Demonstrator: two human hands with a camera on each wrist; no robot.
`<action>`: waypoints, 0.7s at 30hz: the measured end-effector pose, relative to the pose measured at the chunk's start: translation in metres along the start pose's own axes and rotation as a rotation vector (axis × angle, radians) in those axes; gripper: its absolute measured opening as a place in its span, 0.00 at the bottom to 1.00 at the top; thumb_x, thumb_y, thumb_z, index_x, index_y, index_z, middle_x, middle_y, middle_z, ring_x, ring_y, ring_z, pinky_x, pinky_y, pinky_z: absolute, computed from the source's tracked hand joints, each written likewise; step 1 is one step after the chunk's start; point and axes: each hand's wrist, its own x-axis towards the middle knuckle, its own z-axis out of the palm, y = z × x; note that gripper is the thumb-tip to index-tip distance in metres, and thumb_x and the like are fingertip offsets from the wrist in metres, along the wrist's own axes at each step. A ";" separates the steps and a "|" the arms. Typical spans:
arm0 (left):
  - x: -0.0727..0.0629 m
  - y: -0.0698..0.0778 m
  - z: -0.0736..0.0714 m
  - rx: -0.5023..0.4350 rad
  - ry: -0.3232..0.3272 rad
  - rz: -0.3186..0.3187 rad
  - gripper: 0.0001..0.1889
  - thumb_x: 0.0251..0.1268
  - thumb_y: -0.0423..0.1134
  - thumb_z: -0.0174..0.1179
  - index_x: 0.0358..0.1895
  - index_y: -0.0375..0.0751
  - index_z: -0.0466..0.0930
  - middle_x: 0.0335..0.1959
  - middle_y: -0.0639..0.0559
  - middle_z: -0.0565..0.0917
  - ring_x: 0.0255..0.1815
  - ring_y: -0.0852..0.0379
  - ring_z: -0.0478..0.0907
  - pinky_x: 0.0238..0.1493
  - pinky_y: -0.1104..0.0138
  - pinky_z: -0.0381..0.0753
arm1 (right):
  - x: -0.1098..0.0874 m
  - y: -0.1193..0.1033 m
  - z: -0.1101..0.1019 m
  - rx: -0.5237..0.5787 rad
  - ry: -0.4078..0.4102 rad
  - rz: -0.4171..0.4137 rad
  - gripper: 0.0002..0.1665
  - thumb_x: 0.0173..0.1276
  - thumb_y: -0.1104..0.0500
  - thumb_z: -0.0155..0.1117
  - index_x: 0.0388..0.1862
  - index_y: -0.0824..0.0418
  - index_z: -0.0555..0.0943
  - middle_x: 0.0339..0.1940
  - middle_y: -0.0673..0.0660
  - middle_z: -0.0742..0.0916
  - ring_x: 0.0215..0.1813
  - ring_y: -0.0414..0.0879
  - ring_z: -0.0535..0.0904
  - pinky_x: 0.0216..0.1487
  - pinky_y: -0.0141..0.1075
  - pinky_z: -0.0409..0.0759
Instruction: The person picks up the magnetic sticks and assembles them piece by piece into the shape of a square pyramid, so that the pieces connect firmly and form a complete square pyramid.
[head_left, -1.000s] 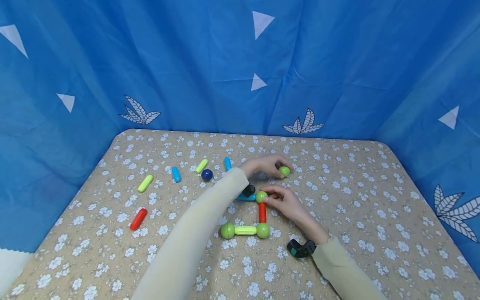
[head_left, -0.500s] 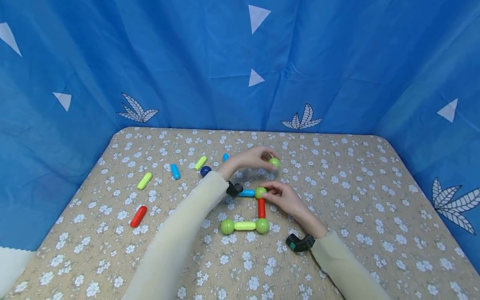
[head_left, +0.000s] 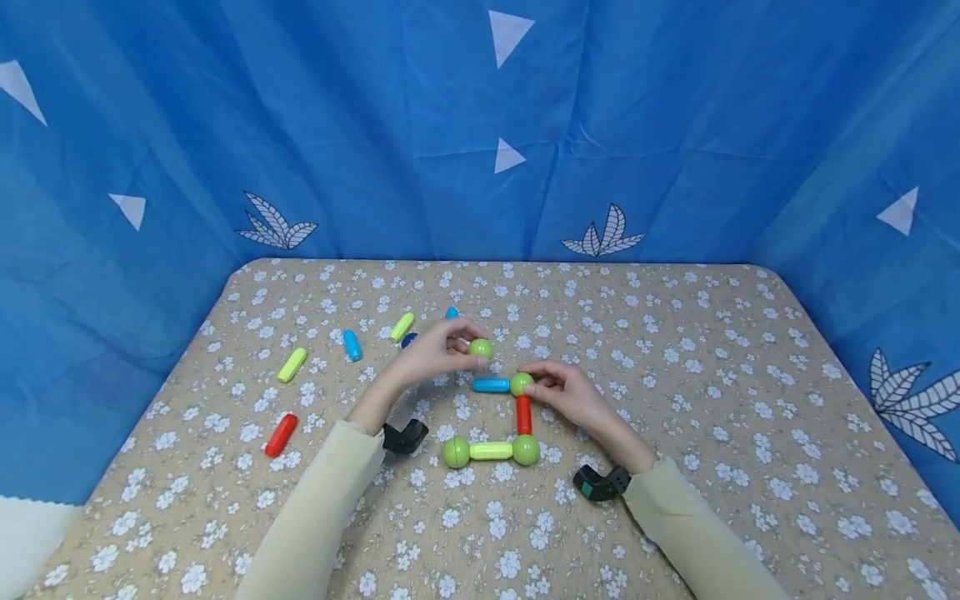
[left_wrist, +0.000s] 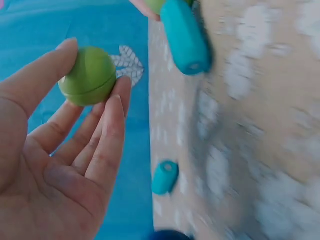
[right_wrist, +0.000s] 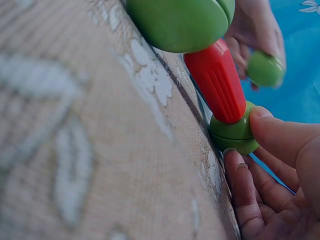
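Note:
My left hand (head_left: 435, 350) pinches a loose green ball (left_wrist: 89, 76) between thumb and fingertips, held above the cloth near the free end of a blue rod (head_left: 491, 385). My right hand (head_left: 570, 396) grips the green ball (right_wrist: 235, 131) at the corner where that blue rod and a red rod (head_left: 523, 415) meet. From the red rod's near end, another green ball (head_left: 526, 450) joins a yellow-green rod (head_left: 491, 451), which ends in a green ball (head_left: 456, 452) on the left. Together these parts lie on the cloth as a three-sided shape, open on the left.
Loose on the flowered cloth (head_left: 712, 417) to the left lie a red rod (head_left: 281, 435), a yellow-green rod (head_left: 292, 365), a blue rod (head_left: 352, 345) and another yellow-green rod (head_left: 402, 327). A dark blue ball (head_left: 408, 340) and a blue rod (head_left: 452, 312) are partly hidden behind my left hand.
My left hand has carried the green ball leftward and nearer, from beyond the corner to near the blue rod's free end. My right hand has stayed on the corner ball.

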 end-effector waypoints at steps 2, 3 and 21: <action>-0.014 -0.006 -0.001 0.002 0.037 -0.014 0.21 0.59 0.34 0.65 0.56 0.33 0.74 0.49 0.45 0.77 0.44 0.51 0.78 0.43 0.63 0.79 | 0.002 0.006 0.002 0.001 0.000 0.004 0.18 0.67 0.67 0.60 0.55 0.72 0.76 0.39 0.61 0.81 0.36 0.50 0.75 0.33 0.35 0.74; -0.019 -0.009 -0.001 0.004 0.051 -0.017 0.22 0.60 0.34 0.64 0.57 0.33 0.73 0.50 0.44 0.77 0.44 0.51 0.78 0.42 0.63 0.79 | 0.004 0.012 0.002 0.000 0.002 0.005 0.18 0.67 0.66 0.60 0.55 0.71 0.76 0.39 0.60 0.81 0.37 0.49 0.75 0.33 0.35 0.74; -0.054 0.002 0.009 0.030 0.100 0.000 0.19 0.59 0.27 0.62 0.54 0.23 0.73 0.48 0.36 0.78 0.48 0.41 0.75 0.47 0.54 0.76 | 0.012 0.037 0.000 0.032 -0.011 -0.008 0.20 0.68 0.62 0.60 0.57 0.67 0.76 0.43 0.58 0.82 0.40 0.50 0.76 0.37 0.35 0.76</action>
